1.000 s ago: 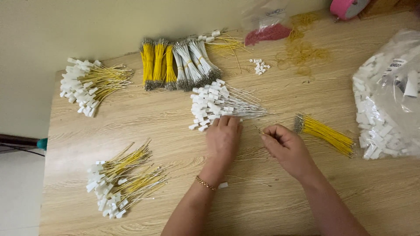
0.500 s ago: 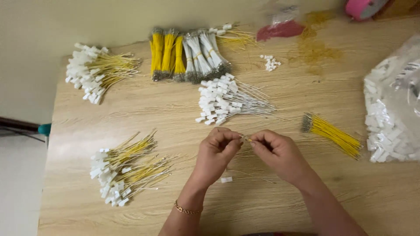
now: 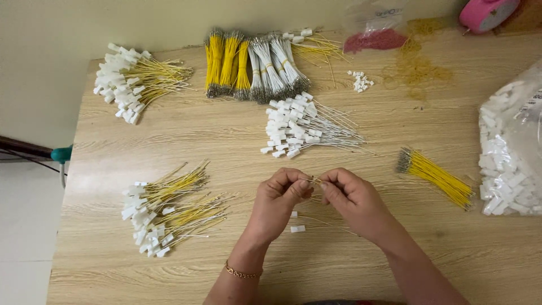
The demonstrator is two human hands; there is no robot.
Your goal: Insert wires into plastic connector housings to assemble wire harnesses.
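My left hand (image 3: 278, 202) and my right hand (image 3: 353, 197) meet above the wooden table (image 3: 237, 141), fingertips pinched together on a thin wire (image 3: 314, 182) between them. Below the hands lie a small white connector (image 3: 297, 229) and a few thin wires. Just beyond the hands sits a pile of white-wired connectors (image 3: 302, 127). A loose bundle of yellow wires (image 3: 437, 176) lies to the right of my right hand.
Finished yellow wires with white connectors are heaped at the left front (image 3: 164, 206) and far left (image 3: 135, 79). Banded yellow and white wire bundles (image 3: 251, 63) lie at the back. A clear bag of white connectors (image 3: 511, 147) occupies the right edge. A pink object (image 3: 485, 12) sits far right.
Both hands drew back from the white-wired pile toward me and came together, pinching a wire between their fingertips. The view also shifted slightly.
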